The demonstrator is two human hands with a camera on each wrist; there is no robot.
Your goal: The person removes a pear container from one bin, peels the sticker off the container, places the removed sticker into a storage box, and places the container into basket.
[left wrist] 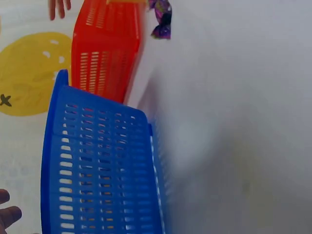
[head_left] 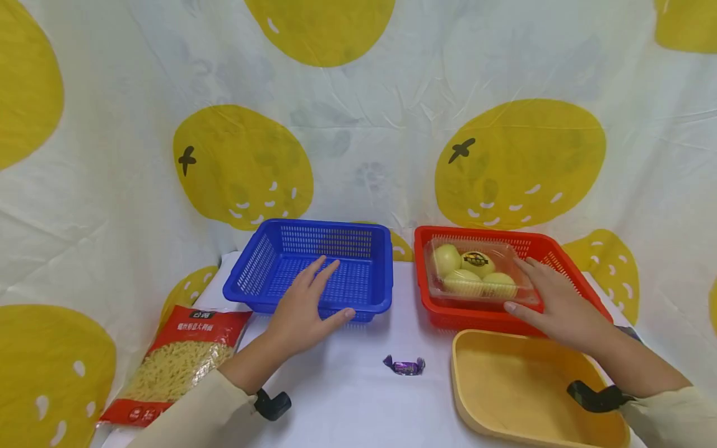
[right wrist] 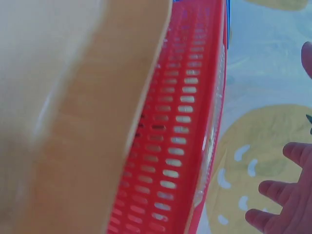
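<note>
My left hand (head_left: 302,314) hovers over the near side of the blue basket (head_left: 319,309), fingers extended and nothing in them. In the red basket (head_left: 476,320) lies a clear plastic box (head_left: 435,289) of several round pale-yellow fruits (head_left: 463,283), one with a dark label. Just right of that box is my right hand (head_left: 560,305), fingers spread; whether they touch the box I cannot tell. The right wrist view shows those fingers (right wrist: 278,192) apart and straight, above the red basket's rim. In the left wrist view only fingertips (left wrist: 9,214) show at the edge.
A purple-wrapped candy (head_left: 405,367) lies on the white table (head_left: 358,410) between the hands. Below my right forearm stands a yellow bin (head_left: 504,386). A red bag of pasta (head_left: 179,364) is at the left. Behind hangs a fruit-print curtain (head_left: 370,155).
</note>
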